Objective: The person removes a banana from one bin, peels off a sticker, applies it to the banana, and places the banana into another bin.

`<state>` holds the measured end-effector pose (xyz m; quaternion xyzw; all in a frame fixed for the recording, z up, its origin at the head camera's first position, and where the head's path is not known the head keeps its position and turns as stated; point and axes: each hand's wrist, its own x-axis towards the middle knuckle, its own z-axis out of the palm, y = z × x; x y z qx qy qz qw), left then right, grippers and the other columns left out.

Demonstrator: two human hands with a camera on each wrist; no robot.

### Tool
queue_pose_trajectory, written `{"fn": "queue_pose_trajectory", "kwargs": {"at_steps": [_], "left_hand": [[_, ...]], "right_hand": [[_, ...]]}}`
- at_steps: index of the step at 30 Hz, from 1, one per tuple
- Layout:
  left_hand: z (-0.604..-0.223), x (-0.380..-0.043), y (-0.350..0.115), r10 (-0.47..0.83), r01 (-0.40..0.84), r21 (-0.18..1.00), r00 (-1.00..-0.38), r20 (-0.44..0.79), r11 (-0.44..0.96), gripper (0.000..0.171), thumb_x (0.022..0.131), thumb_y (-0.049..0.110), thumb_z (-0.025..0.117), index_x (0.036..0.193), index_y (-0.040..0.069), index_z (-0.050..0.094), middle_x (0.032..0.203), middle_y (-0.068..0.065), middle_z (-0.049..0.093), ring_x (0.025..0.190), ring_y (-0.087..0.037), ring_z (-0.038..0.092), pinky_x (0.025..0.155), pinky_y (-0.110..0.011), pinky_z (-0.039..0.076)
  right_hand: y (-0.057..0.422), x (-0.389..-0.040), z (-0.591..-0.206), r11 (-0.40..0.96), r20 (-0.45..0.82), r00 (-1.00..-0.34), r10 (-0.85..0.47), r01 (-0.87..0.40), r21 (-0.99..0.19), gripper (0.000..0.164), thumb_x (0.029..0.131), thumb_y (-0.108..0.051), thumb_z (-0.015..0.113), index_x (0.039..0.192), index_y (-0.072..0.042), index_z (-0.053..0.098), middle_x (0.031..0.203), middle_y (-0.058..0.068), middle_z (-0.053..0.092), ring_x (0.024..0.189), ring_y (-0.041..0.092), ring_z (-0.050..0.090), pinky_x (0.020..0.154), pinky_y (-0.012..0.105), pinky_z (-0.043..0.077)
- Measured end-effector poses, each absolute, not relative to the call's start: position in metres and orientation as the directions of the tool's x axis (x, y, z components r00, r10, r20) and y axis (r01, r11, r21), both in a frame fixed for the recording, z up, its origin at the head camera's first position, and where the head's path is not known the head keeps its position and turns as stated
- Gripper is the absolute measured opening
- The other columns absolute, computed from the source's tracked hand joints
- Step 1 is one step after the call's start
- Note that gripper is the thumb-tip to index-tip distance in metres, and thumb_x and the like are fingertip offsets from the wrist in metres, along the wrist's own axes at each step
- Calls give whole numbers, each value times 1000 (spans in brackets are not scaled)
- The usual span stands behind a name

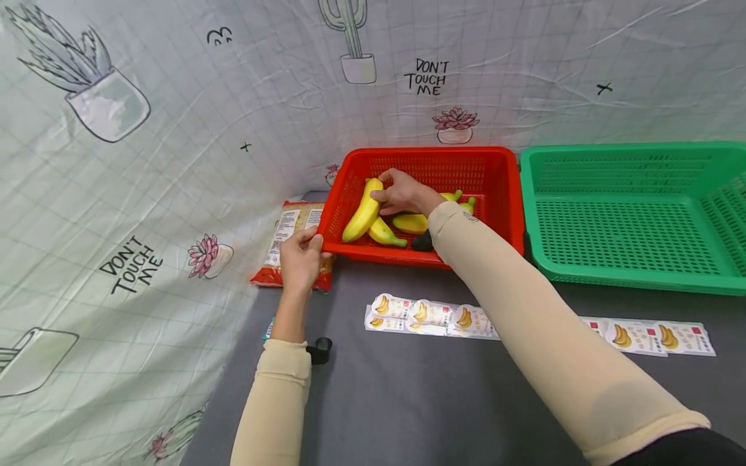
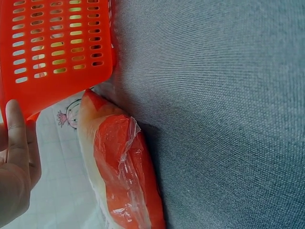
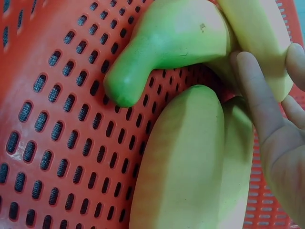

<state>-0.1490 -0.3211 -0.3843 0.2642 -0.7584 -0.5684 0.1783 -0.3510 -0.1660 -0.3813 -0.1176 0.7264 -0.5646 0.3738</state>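
At the left front corner of the red basket (image 1: 384,256), my left hand (image 1: 300,262) grips the rim between thumb and fingers, which also show in the left wrist view. My right hand (image 1: 406,192) reaches inside the basket and pinches a yellow banana (image 1: 362,213) by its upper part. In the right wrist view, thumb and fingers lie on either side of that banana (image 3: 259,38). Beneath it rests another banana (image 1: 386,233) with a green tip. More bananas (image 3: 176,171) lie on the basket floor, partly hidden by my right hand and forearm.
A green basket (image 1: 618,279) stands against the red one's right side. Left of the red basket lies a plastic food bag (image 2: 128,167) with red ends. Banana-printed label strips (image 1: 431,317) lie on the grey table (image 1: 419,401), partly under my right arm. A patterned cloth (image 1: 280,84) hangs behind.
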Motion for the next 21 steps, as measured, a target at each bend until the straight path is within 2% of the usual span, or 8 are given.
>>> {"fn": "queue_pose_trajectory", "kwargs": {"at_steps": [9,16,21], "left_hand": [[-388,-148,-315,-598,-177,962,-801,-17,210,33,101,6,60,132,-6,63,120,-25,67,61,-8,60,65,-22,58],[-389,-149,-318,-602,-180,961,-798,-17,212,32,102,6,59,131,-7,63,117,-23,66,60,-6,59,66,-22,59],[-385,-150,-319,-608,-174,962,-794,-10,212,33,102,6,59,131,-8,63,115,-24,66,58,-4,58,64,-18,57]], "right_hand": [[-147,-346,-365,297,-394,-703,-591,265,-917,62,102,-15,60,154,-13,26,134,20,50,104,29,64,108,46,50],[-125,-344,-335,225,-360,-693,-625,282,-933,64,102,-12,58,157,-16,24,128,14,52,111,31,63,111,47,48],[-110,-338,-309,155,-294,-694,-658,257,-954,63,102,-10,58,156,-18,26,123,11,52,103,26,64,111,47,47]]}}
